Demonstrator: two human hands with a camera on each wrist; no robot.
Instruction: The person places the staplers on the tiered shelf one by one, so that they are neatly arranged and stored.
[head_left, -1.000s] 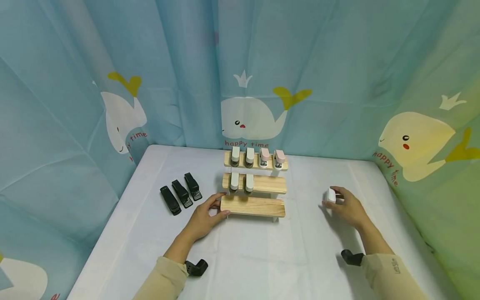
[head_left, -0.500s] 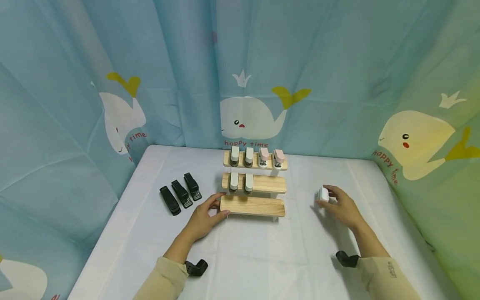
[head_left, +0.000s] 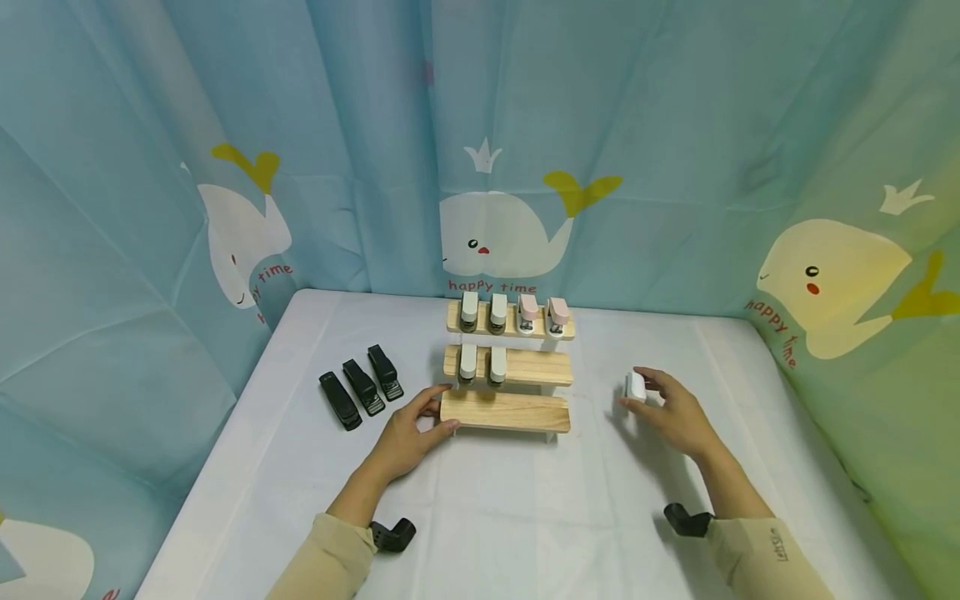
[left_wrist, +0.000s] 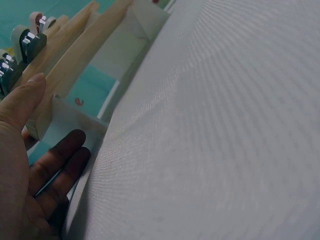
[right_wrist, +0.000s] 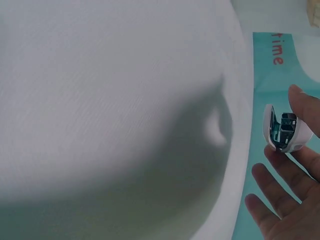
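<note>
My right hand (head_left: 677, 417) holds a small white stapler (head_left: 635, 387) between thumb and fingers, right of the stand. In the right wrist view its metal inside (right_wrist: 287, 129) faces the camera, and the lower fingers are spread apart. With the thumb at the front and fingers behind, my left hand (head_left: 405, 437) grips the left end of a three-tier wooden stand (head_left: 517, 412). Two white staplers (head_left: 468, 312) and two pink staplers (head_left: 528, 313) stand on its top tier. Another two white staplers (head_left: 498, 365) occupy the left half of the middle tier; the lowest tier is bare wood.
Three black staplers (head_left: 362, 388) lie side by side on the white tablecloth (head_left: 510, 517), left of the stand. A blue curtain (head_left: 360, 167) printed with whales surrounds the table behind and at both sides.
My right hand has moved left towards the stand, carrying the white stapler. The left hand keeps its place at the stand's end.
</note>
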